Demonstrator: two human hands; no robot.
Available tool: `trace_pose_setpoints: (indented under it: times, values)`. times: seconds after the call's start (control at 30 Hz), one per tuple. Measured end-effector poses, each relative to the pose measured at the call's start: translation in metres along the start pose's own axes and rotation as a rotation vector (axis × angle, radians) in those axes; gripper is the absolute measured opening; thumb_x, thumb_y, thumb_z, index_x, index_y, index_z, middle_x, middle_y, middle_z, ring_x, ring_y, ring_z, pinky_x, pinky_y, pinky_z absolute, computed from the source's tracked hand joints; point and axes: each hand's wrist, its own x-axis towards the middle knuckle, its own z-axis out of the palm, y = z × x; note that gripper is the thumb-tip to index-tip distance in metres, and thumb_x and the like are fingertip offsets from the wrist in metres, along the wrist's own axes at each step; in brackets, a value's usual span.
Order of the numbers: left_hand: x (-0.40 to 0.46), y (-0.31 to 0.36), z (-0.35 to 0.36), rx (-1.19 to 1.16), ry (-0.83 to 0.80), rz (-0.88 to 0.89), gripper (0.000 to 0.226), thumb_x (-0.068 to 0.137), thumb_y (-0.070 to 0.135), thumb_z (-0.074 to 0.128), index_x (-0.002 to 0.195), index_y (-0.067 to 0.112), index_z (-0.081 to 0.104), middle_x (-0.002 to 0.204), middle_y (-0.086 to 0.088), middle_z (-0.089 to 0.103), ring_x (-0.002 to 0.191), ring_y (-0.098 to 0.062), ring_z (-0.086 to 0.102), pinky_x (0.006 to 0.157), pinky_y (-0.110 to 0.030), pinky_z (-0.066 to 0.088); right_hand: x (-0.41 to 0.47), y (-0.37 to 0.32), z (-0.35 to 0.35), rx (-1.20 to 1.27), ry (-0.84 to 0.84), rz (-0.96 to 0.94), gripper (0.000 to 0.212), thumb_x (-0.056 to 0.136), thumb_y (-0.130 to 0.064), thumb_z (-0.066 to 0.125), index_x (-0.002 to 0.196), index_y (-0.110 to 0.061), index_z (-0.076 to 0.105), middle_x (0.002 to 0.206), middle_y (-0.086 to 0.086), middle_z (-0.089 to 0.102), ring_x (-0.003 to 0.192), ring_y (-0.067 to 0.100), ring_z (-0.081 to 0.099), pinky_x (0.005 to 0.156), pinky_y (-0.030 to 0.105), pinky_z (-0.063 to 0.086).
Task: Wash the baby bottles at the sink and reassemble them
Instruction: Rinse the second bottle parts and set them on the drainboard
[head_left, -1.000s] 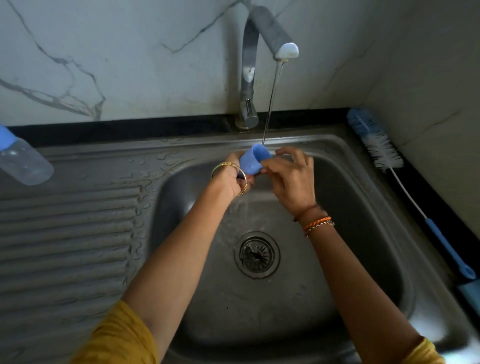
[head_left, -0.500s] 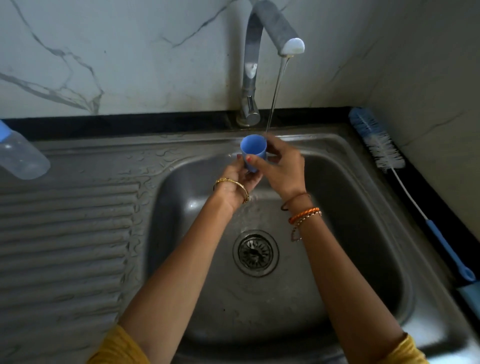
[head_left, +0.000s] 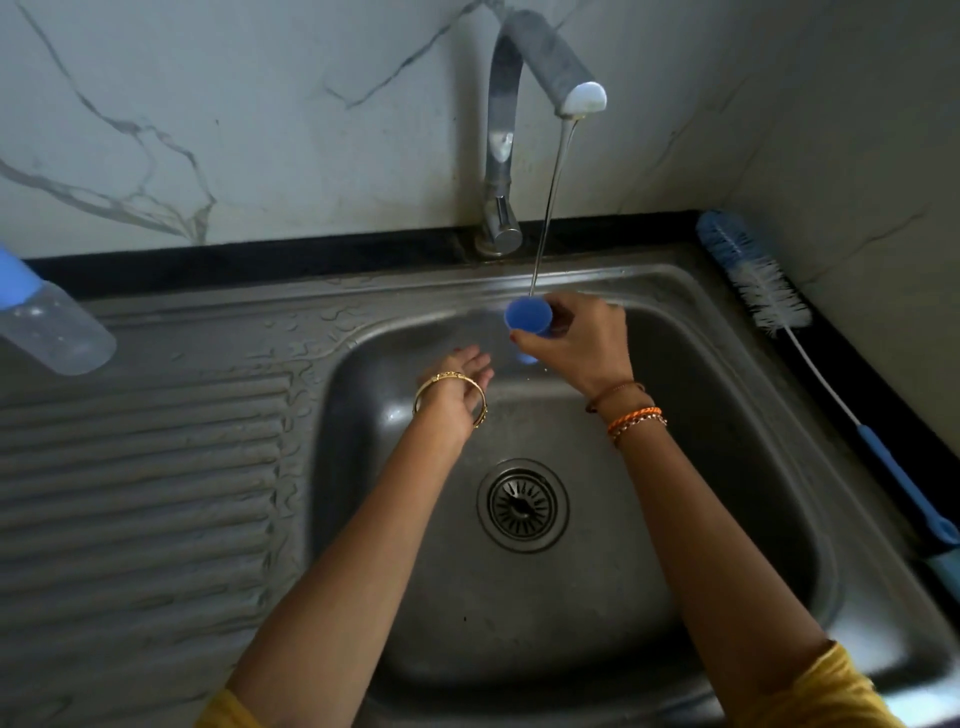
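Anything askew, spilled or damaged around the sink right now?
Nothing stands out. The right hand holds the small blue plastic cap under the thin water stream over the steel sink basin. The clear baby bottle lies on its side on the drainboard; the blue-handled bottle brush rests along the counter edge.

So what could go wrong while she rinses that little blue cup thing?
Only the right hand holds the blue cap under the water stream; the left hand is off it. Wet plastic might slip and drop into the sink. Water hitting the cap could also splash out. The bottle lying on the ridged drainboard might roll.
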Motion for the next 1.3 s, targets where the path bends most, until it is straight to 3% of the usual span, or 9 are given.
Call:
trace_pose_setpoints:
  times: [0.1, 0.23, 0.37, 0.53, 0.7, 0.9, 1.0, 1.13, 1.3]
  values:
    - [-0.003, 0.002, -0.001, -0.100, 0.021, 0.040, 0.024, 0.094, 0.002, 0.047, 0.117, -0.002, 0.052, 0.105, -0.018, 0.062, 0.086, -0.022, 0.061, 0.080, -0.030, 0.049, -0.010, -0.001, 0.001, 0.027, -0.050, -0.037, 0.040, 0.076, -0.023, 0.075, 0.109, -0.001, 0.064, 0.098, 0.013, 0.069, 0.085, 0.019, 0.066, 0.080, 0.028, 0.054]
    - [-0.009, -0.003, 0.002, -0.062, 0.013, 0.053, 0.032, 0.096, 0.004, 0.043, 0.127, -0.005, 0.045, 0.132, -0.023, 0.050, 0.122, -0.032, 0.050, 0.096, -0.034, 0.042, -0.019, 0.001, -0.002, 0.095, 0.107, 0.061, 0.037, 0.077, -0.023, 0.074, 0.107, -0.003, 0.065, 0.095, 0.012, 0.070, 0.083, 0.019, 0.067, 0.079, 0.029, 0.054]
    - [-0.014, -0.004, 0.006, -0.041, -0.043, 0.018, 0.021, 0.096, 0.008, 0.045, 0.113, -0.001, 0.053, 0.125, -0.020, 0.055, 0.112, -0.028, 0.056, 0.094, -0.032, 0.044, -0.015, -0.006, 0.004, 0.210, 0.172, 0.268, 0.028, 0.080, -0.028, 0.072, 0.095, -0.005, 0.070, 0.086, 0.009, 0.071, 0.074, 0.012, 0.063, 0.069, 0.016, 0.050]
    - [-0.015, 0.003, 0.019, 0.069, -0.187, 0.217, 0.012, 0.093, 0.012, 0.051, 0.086, 0.016, 0.059, 0.080, 0.002, 0.062, 0.075, -0.013, 0.056, 0.061, -0.021, 0.051, -0.008, -0.013, 0.013, 1.187, 0.190, 0.866, 0.020, 0.089, -0.019, 0.060, 0.096, 0.000, 0.058, 0.092, 0.015, 0.061, 0.080, 0.020, 0.062, 0.067, 0.028, 0.055]
    - [-0.016, 0.017, 0.032, 0.604, -0.336, 0.659, 0.032, 0.082, 0.006, 0.066, 0.114, 0.002, 0.062, 0.102, -0.002, 0.060, 0.089, -0.007, 0.055, 0.069, -0.009, 0.048, -0.004, -0.014, 0.016, 1.611, 0.147, 1.032, 0.022, 0.093, -0.023, 0.051, 0.103, -0.002, 0.052, 0.090, 0.016, 0.057, 0.079, 0.021, 0.057, 0.054, 0.024, 0.055]
    - [-0.015, 0.013, 0.036, 1.160, -0.159, 1.143, 0.026, 0.093, 0.008, 0.048, 0.114, -0.005, 0.055, 0.113, -0.022, 0.058, 0.103, -0.032, 0.054, 0.083, -0.028, 0.037, 0.007, -0.022, 0.012, 1.539, 0.085, 0.943, 0.038, 0.091, -0.024, 0.055, 0.120, 0.000, 0.051, 0.111, 0.019, 0.058, 0.096, 0.027, 0.058, 0.096, 0.037, 0.047]
    - [-0.017, 0.016, 0.038, 1.052, -0.043, 1.164, 0.025, 0.096, 0.004, 0.039, 0.109, -0.011, 0.055, 0.105, -0.029, 0.060, 0.097, -0.037, 0.056, 0.079, -0.035, 0.036, 0.008, -0.024, 0.013, 1.193, 0.140, 0.843, 0.046, 0.085, -0.029, 0.065, 0.119, 0.000, 0.053, 0.111, 0.017, 0.062, 0.091, 0.023, 0.062, 0.081, 0.033, 0.054]
    - [-0.017, 0.028, 0.041, 0.815, 0.029, 0.914, 0.029, 0.098, 0.007, 0.035, 0.108, -0.010, 0.055, 0.103, -0.030, 0.061, 0.095, -0.038, 0.059, 0.076, -0.041, 0.048, 0.009, -0.031, 0.010, 0.684, 0.183, 0.620, 0.034, 0.082, -0.042, 0.065, 0.070, -0.010, 0.066, 0.066, 0.003, 0.060, 0.064, 0.012, 0.053, 0.061, 0.026, 0.044]
    - [-0.025, 0.020, 0.044, 0.286, -0.031, 0.325, 0.028, 0.098, 0.020, 0.035, 0.083, 0.005, 0.054, 0.077, -0.014, 0.057, 0.062, -0.021, 0.057, 0.046, -0.021, 0.049, 0.006, -0.038, 0.009, 0.374, 0.258, 0.263, 0.027, 0.083, -0.036, 0.066, 0.069, -0.014, 0.061, 0.063, -0.004, 0.056, 0.060, 0.006, 0.052, 0.051, 0.014, 0.040]
